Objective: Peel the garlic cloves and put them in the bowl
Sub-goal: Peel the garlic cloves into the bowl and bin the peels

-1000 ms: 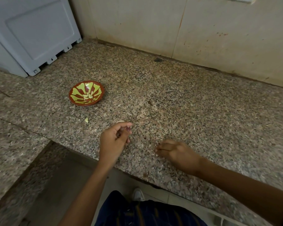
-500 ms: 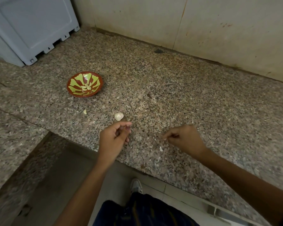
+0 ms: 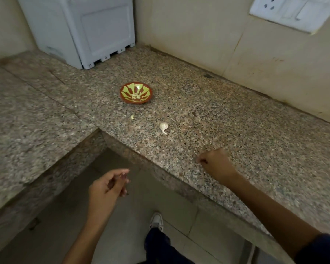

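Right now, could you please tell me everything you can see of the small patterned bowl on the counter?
The bowl is small, round and shallow, and looks like glazed ceramic: a red-brown rim and outside, with yellow-green petal shapes radiating inside. It sits upright on the speckled granite counter, between the white appliance and the unpeeled garlic clove. A few pale peeled cloves lie at its centre. Neither hand touches it.

granite counter [image 3: 227,119], bowl [image 3: 136,101], garlic clove [image 3: 163,126]

Your forearms are bare; a dark navy sleeve cuff [image 3: 324,248] shows at right, with dark navy trousers [image 3: 160,248] and a white sneaker [image 3: 156,221].
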